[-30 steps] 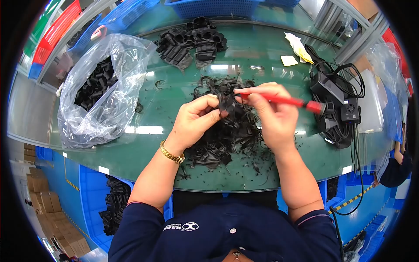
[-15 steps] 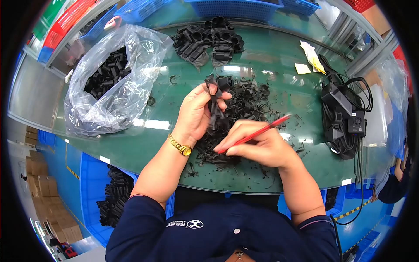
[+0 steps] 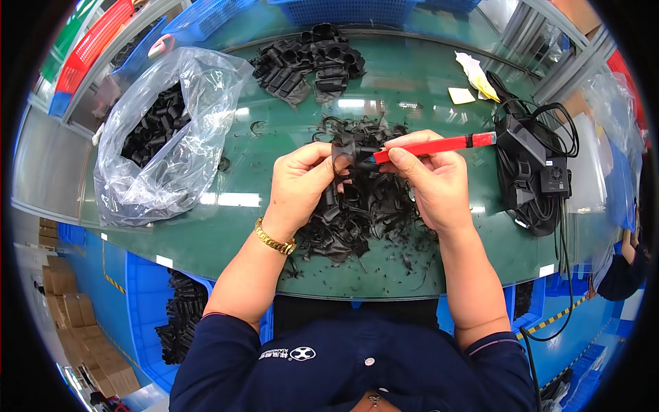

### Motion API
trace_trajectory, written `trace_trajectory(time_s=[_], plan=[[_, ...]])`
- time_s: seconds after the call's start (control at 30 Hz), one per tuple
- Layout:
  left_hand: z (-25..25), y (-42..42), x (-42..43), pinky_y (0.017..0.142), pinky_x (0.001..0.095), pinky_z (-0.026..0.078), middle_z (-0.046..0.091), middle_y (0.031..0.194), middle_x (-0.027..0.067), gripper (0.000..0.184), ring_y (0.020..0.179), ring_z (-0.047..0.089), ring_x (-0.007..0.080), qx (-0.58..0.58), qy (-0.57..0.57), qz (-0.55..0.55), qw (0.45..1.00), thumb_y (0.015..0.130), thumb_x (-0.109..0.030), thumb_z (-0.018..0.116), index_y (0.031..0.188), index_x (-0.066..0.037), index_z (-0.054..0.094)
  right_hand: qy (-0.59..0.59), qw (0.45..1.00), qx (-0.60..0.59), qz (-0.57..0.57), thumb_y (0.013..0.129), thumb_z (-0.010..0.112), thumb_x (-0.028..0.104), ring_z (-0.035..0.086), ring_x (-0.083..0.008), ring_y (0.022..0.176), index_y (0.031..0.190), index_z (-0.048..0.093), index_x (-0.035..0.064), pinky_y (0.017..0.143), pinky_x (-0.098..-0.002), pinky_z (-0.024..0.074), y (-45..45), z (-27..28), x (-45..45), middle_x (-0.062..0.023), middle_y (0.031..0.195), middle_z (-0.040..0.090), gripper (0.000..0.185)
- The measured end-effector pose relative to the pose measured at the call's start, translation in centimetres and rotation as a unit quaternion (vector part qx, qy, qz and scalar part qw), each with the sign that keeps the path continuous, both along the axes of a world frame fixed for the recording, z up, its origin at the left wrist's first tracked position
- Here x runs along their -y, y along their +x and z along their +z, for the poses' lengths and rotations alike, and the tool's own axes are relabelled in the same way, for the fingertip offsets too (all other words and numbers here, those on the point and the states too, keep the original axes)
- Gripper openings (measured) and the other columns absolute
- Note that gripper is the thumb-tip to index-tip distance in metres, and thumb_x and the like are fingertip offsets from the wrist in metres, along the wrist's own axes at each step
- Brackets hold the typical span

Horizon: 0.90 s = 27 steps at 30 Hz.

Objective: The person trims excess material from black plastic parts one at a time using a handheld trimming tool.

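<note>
My left hand (image 3: 296,184) pinches a black moulded part (image 3: 344,156) with a thin dark film on it, above the middle of the table. In my right hand (image 3: 441,189), fingers close round a slim red-handled tool (image 3: 446,145) lying nearly level. Its narrow tip points left and meets or nearly meets the part; I cannot tell which, nor whether the tip is a blade. Beneath both hands spreads a heap of black scraps (image 3: 336,237), curled strips and crumbs. Behind it, several black moulded parts (image 3: 329,62) remain joined in clusters.
A clear plastic bag (image 3: 216,103) of black pieces stands at left. On the right sit a black device (image 3: 555,177) with looped cables and a yellow paper (image 3: 461,95). Blue baskets (image 3: 343,12) line the back; a blue bin (image 3: 141,309) of black parts is below the table's left edge.
My right hand has risen from low over the scraps up to the part, and the tool now lies flatter. My left hand has turned the part towards the tool. The view has shifted slightly.
</note>
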<state>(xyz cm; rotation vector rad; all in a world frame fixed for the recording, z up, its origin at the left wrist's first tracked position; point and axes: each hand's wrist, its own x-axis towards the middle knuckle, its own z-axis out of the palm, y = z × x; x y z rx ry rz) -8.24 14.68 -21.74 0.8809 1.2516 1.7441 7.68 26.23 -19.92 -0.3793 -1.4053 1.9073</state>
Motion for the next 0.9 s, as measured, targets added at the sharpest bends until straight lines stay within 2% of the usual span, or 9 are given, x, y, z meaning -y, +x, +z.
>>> trace_trajectory(time_s=[0.27,0.4,0.47,0.53,0.63,0.73,0.8,0.83,0.9], plan=[[2.5,-1.1,1.3,0.051,0.0191,0.044,0.063,0.073,0.0021,0.008,0.057,0.055,0.007,-0.013,-0.027,0.046,0.998,0.088,-0.007,0.063,0.088,0.0,0.066,0.01,1.0,0.007,-0.013,0.088,0.062,0.004,0.064,-0.0175,0.083,0.099,0.061,-0.0037,0.076,-0.0313,0.0543,0.8,0.3,-1.0,-0.0109,0.093,0.064,0.014],[3.9,-3.8,2.9,0.054,0.021,0.045,0.063,0.073,0.0024,0.006,0.06,0.056,0.0076,-0.089,-0.032,0.026,0.995,0.087,-0.007,0.063,0.087,-0.002,0.065,-0.044,0.987,-0.076,-0.136,0.089,0.062,0.007,0.064,-0.0189,0.083,0.098,0.062,-0.0042,0.075,-0.0319,0.0537,2.1,0.1,-4.5,-0.0125,0.092,0.065,0.014],[3.3,-3.3,2.4,0.061,0.0271,0.049,0.064,0.078,0.0053,0.008,0.067,0.061,0.0162,-0.417,-0.066,-0.01,0.906,0.083,-0.007,0.064,0.09,-0.002,0.064,-0.084,0.984,-0.105,-0.114,0.089,0.062,0.008,0.064,-0.0198,0.085,0.1,0.061,-0.0037,0.075,-0.0329,0.0537,2.0,0.1,-4.4,-0.0132,0.095,0.065,0.016],[3.3,-1.7,2.2,0.088,0.0353,0.045,0.06,0.108,0.0137,0.015,0.1,0.058,0.0283,-0.645,-0.04,-0.072,0.76,0.079,0.001,0.06,0.094,0.0,0.06,-0.101,0.986,-0.098,-0.091,0.09,0.062,0.008,0.064,-0.02,0.086,0.101,0.061,-0.0035,0.076,-0.0334,0.0537,2.0,0.2,-3.9,-0.0131,0.095,0.065,0.017],[4.2,0.1,1.3,0.093,0.0373,0.041,0.058,0.113,0.014,0.025,0.105,0.056,0.0292,-0.705,-0.048,0.0,0.708,0.077,0.002,0.063,0.101,-0.002,0.057,-0.114,0.988,-0.081,-0.063,0.09,0.062,0.01,0.064,-0.0202,0.087,0.103,0.06,-0.0028,0.077,-0.0342,0.0537,1.9,0.4,-3.4,-0.0129,0.096,0.065,0.018],[4.1,0.9,-0.2,0.09,0.0367,0.042,0.06,0.106,0.0123,0.03,0.099,0.058,0.0265,-0.59,0.023,0.127,0.797,0.077,-0.005,0.069,0.103,-0.001,0.055,-0.116,0.989,-0.078,-0.043,0.09,0.061,0.01,0.064,-0.0202,0.088,0.104,0.059,-0.0019,0.077,-0.0344,0.0537,1.5,0.4,-2.5,-0.0125,0.097,0.064,0.018],[3.0,1.7,-1.4,0.084,0.031,0.046,0.062,0.1,0.0066,0.03,0.092,0.06,0.0169,-0.265,0.02,0.057,0.962,0.079,-0.011,0.074,0.101,-0.002,0.056,-0.126,0.988,-0.081,-0.023,0.091,0.06,0.01,0.064,-0.0199,0.089,0.103,0.059,-0.0013,0.078,-0.0339,0.0538,1.0,0.4,-1.7,-0.0118,0.098,0.064,0.017],[2.7,2.1,-1.8,0.077,0.0263,0.048,0.063,0.094,0.0022,0.024,0.086,0.058,0.0097,-0.119,0.002,0.028,0.993,0.083,-0.015,0.072,0.098,-0.003,0.058,-0.133,0.988,-0.08,-0.003,0.091,0.06,0.01,0.063,-0.0198,0.089,0.103,0.059,-0.0011,0.078,-0.034,0.0539,0.9,0.3,-1.4,-0.0114,0.099,0.063,0.016],[2.2,2.1,-2.0,0.076,0.0257,0.048,0.063,0.092,0.0025,0.019,0.083,0.059,0.0098,-0.008,0.011,0.007,1.0,0.085,-0.014,0.07,0.097,-0.004,0.059,-0.141,0.987,-0.073,0.016,0.092,0.059,0.01,0.063,-0.0195,0.09,0.104,0.059,-0.0008,0.079,-0.0338,0.0542,0.6,0.3,-0.7,-0.0107,0.099,0.062,0.016]])
